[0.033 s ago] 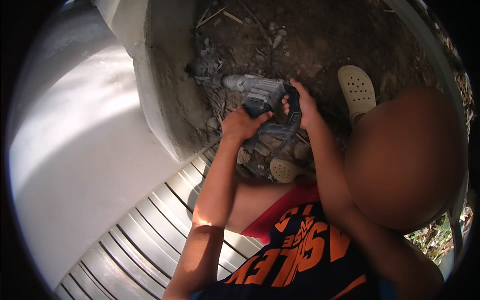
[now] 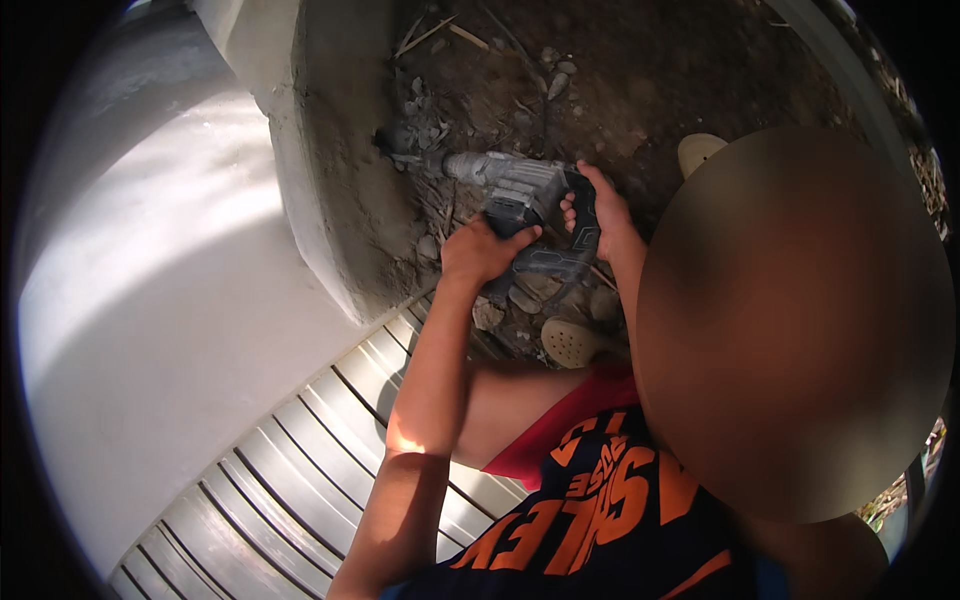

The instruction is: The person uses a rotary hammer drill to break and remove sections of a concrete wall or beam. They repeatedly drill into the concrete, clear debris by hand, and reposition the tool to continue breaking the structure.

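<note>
At nine o'clock we have a broad white wall (image 2: 150, 320), with a slatted panel (image 2: 290, 480) towards eight, and near twelve, just above centre, is our grey drill (image 2: 525, 185). Our left hand (image 2: 480, 252) is closed against the drill's near side, at its six o'clock, and our right hand (image 2: 612, 228) is curled round its rear handle (image 2: 586, 225) at three. A tan clog (image 2: 570, 343) shows at four o'clock, while the drill's bit (image 2: 407, 158) points towards nine, its tip's contact too unclear for us to tell.
</note>
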Action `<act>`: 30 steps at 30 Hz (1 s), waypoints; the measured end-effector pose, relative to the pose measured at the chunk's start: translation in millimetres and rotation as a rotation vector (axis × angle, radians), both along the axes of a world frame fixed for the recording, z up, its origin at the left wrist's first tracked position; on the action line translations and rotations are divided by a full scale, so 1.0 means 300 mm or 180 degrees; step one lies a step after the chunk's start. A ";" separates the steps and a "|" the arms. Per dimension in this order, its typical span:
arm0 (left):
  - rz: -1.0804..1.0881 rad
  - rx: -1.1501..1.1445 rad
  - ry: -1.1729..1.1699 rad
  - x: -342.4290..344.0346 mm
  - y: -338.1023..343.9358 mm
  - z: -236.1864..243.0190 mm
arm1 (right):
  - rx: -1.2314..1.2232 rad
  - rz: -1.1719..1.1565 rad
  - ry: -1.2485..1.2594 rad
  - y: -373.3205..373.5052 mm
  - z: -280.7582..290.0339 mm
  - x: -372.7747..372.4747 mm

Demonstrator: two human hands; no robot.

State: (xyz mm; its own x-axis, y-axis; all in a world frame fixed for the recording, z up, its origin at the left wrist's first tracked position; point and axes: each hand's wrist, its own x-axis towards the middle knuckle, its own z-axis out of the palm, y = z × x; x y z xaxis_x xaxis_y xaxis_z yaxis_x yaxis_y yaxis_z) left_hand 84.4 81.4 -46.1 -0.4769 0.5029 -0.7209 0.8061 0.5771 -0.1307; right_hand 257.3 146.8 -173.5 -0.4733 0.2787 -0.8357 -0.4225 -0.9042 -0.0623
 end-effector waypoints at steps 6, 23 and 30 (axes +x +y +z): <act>-0.0021 0.0069 -0.0026 -0.060 -0.038 0.007 | -0.0028 -0.0161 -0.0034 -0.054 0.038 -0.045; 0.0082 0.0151 0.0047 -0.159 -0.047 0.110 | -0.0046 -0.0221 0.0049 -0.093 0.137 -0.156; -0.0304 0.0147 0.0140 -0.060 -0.071 0.026 | -0.0055 -0.0224 0.0063 -0.117 0.045 -0.053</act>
State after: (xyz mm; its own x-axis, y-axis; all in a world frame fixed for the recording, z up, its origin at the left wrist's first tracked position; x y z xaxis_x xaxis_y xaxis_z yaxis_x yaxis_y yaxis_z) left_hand 66.3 60.1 -38.3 -0.4558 0.5797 -0.6754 0.8519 0.5041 -0.1422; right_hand 241.3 111.7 -159.9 -0.4695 0.2976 -0.8313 -0.4862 -0.8730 -0.0380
